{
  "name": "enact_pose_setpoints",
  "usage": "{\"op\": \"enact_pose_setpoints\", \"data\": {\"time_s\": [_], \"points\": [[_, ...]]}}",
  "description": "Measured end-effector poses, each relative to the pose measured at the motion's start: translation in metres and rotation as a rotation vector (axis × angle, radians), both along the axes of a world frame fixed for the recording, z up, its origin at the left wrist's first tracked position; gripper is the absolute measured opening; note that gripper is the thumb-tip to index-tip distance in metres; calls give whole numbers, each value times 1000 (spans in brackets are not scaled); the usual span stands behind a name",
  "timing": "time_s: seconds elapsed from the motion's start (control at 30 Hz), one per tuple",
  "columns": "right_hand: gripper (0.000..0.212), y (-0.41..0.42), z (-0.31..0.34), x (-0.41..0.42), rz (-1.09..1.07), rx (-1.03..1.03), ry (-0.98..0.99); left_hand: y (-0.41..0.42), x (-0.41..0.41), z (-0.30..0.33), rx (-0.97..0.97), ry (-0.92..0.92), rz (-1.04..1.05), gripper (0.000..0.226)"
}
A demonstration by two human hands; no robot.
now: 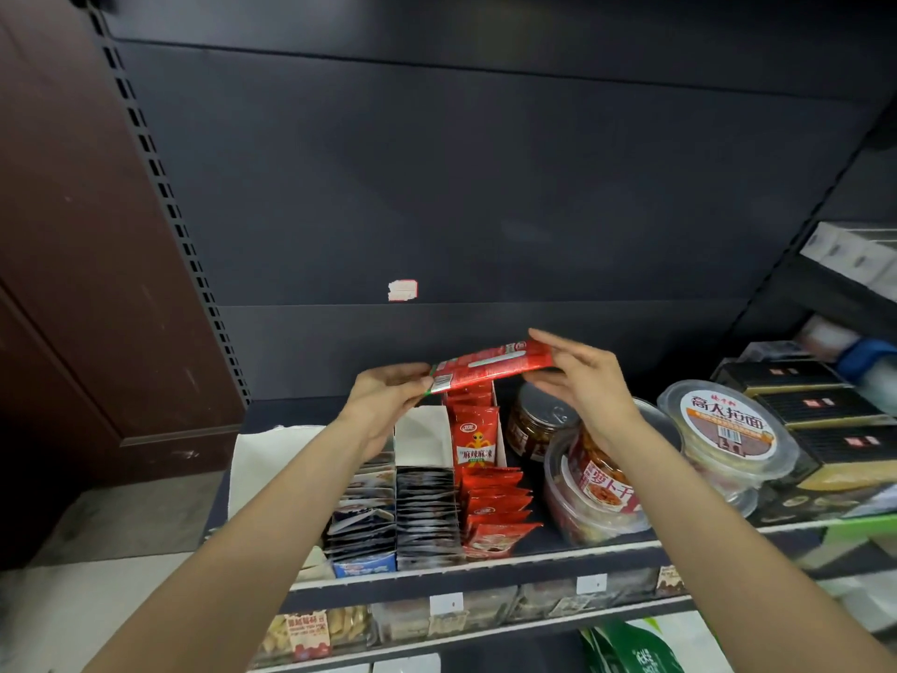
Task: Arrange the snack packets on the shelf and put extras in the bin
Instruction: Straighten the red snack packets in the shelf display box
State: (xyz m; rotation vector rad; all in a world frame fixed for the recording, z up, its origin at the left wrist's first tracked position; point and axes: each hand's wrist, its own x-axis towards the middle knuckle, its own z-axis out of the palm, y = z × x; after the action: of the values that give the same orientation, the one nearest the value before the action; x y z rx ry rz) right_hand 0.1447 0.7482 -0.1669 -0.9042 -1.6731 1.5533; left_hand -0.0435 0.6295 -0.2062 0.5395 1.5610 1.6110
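Behind everything, a dark back panel [485,187] fills most of the view, with a slotted upright [160,187] along its left edge and a torn white sticker [402,290] low at centre. A brown wall [63,235] stands to the left of the upright.

Below the panel runs the shelf [485,568], its front rail carrying small white price tags. On its right part stand two round clear tubs: the near tub [597,493] with a red label, partly hidden by the right forearm, and the far tub [728,429] with a white printed lid. Black boxes [820,420] are stacked just beyond the far tub. A jar [536,425] with a metal lid sits behind the near tub.

Centre-left on the shelf, three rows of upright packets stand side by side in open cartons — a mixed dark row [364,507], a black row [427,507] and a red row [490,502]. One tall red packet (cartoon figure on its face) stands at the back of the red row.

Above the red row, both hands hold a red packet [490,365] level and clear of the shelf.

- Left hand [383,395]: thumb and fingertips pinch the packet's left end.
- Right hand [582,376]: thumb beneath, fingers extended and slightly spread over the right end, pinching it.
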Motion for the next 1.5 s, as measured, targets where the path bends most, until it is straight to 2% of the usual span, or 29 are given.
{"op": "enact_pose_setpoints", "data": {"time_s": [0.1, 0.3, 0.37, 0.47, 0.7, 0.8, 0.87, 0.97, 1.1, 1.17, 1.27, 1.33, 1.43, 1.5], "points": [[29, -7, -1, 0, 34, -180, 74, -6, -2, -3, 52, 63, 28, 39], [39, -14, -20, 10, 40, -14, -3, -21, 0, 0, 106, 401, -57, 59], [41, -16, -25, 12, 18, 37, 34, -25, 2, 0, 117, 529, -87, 64], [42, -20, -26, 12, -17, 82, 75, -26, 3, -2, 145, 607, -72, 65], [37, -19, -25, 12, -13, 99, 70, -25, 3, -5, 144, 546, -83, 64], [25, -16, -24, 13, -45, 17, 123, -22, 2, -4, 116, 409, -109, 60], [32, -13, -22, 13, -31, 16, 133, -21, 1, -6, 76, 313, -115, 52], [31, -10, -19, 12, 9, 166, 68, -18, -2, -11, 21, 246, -115, 38], [22, 0, -14, 8, -77, 457, -105, -8, -1, -13, -90, 231, -106, 26], [14, 5, -11, 5, -104, 479, -116, -2, 2, -14, -165, 343, -117, 24], [17, 10, -10, 3, -110, 552, -229, 3, 1, -23, -330, 796, -179, 30], [21, 13, -11, 3, -76, 608, -314, 5, 2, -31, -413, 1005, -243, 42], [20, 16, -16, 0, -15, 623, -391, 9, 3, -40, -522, 1165, -331, 61], [20, 17, -21, -4, 19, 621, -413, 12, 5, -42, -568, 1199, -372, 67]]}}
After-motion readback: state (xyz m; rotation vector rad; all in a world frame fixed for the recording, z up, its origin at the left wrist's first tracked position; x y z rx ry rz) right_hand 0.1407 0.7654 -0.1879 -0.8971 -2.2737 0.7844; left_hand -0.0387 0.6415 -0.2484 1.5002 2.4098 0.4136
